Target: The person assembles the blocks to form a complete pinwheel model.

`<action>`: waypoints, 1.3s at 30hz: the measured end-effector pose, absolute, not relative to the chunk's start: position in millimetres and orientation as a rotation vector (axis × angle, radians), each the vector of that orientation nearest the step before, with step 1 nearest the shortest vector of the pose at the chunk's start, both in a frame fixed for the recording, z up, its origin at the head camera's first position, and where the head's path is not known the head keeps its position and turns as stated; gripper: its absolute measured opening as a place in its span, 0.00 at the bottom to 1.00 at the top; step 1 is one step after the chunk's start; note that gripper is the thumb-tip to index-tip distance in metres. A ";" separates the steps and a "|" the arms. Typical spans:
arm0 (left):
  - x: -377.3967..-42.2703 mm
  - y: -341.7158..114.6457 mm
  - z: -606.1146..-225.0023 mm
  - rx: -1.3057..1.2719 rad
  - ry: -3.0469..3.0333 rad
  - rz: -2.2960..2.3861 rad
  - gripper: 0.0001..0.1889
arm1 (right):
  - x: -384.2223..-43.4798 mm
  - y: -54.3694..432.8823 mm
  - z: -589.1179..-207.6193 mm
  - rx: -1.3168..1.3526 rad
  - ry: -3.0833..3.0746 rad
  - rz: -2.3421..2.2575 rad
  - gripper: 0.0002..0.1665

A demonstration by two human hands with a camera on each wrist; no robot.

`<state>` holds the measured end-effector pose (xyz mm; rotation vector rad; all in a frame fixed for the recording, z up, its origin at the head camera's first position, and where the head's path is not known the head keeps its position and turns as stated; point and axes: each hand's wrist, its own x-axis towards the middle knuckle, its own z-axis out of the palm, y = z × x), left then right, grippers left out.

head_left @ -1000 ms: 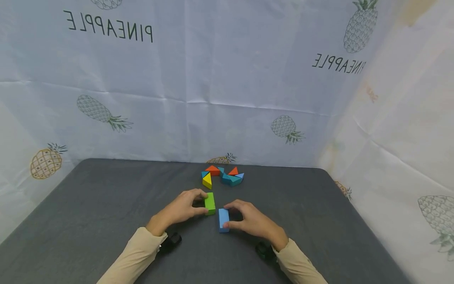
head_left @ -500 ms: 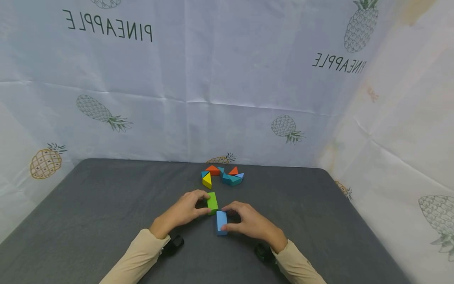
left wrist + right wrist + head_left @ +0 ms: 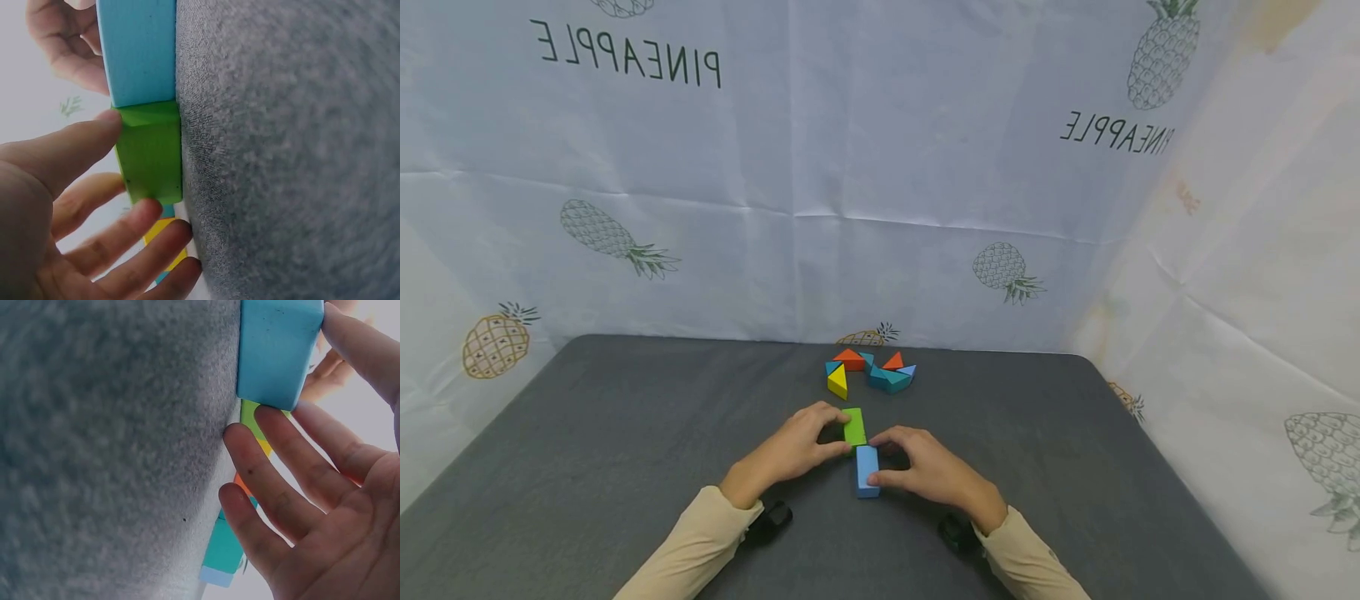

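In the head view I see the left hand [image 3: 793,446] pinching the green block [image 3: 854,425] and the right hand [image 3: 928,465] pinching the blue block [image 3: 867,471], both on the bench [image 3: 1037,450]. The blocks lie end to end, apparently touching, the green offset slightly leftward. Pressing them together too hard could, I judge, skew both, since their ends overlap only partly. The yellow piece [image 3: 838,383] stands near, past the green block, so I'd worry that a forward shove might knock it.

In the left wrist view I have the thumb against the green block's near end, right at the join; it could get nipped or prop the blocks apart.

In the right wrist view I see a fingertip at the blue block's far end, beside the green; dragging it out carelessly could twist the blue block out of line
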<state>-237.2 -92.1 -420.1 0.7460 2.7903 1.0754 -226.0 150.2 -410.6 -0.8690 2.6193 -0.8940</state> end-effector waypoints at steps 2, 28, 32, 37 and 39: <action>-237.0 -92.0 -419.5 0.776 2.786 1.073 0.23 | -225.7 149.5 -411.0 -0.869 2.619 -0.901 0.32; -238.0 -89.9 -423.8 0.871 2.767 1.065 0.20 | -221.9 144.1 -412.7 -0.853 2.606 -0.946 0.35; -237.6 -88.7 -424.0 0.867 2.768 1.063 0.21 | -221.7 144.2 -413.0 -0.855 2.607 -0.960 0.35; -237.7 -87.9 -424.3 0.865 2.769 1.056 0.21 | -222.2 144.0 -412.8 -0.860 2.614 -0.962 0.34; -237.8 -88.0 -424.3 0.859 2.763 1.058 0.21 | -222.3 143.9 -412.8 -0.861 2.615 -0.960 0.34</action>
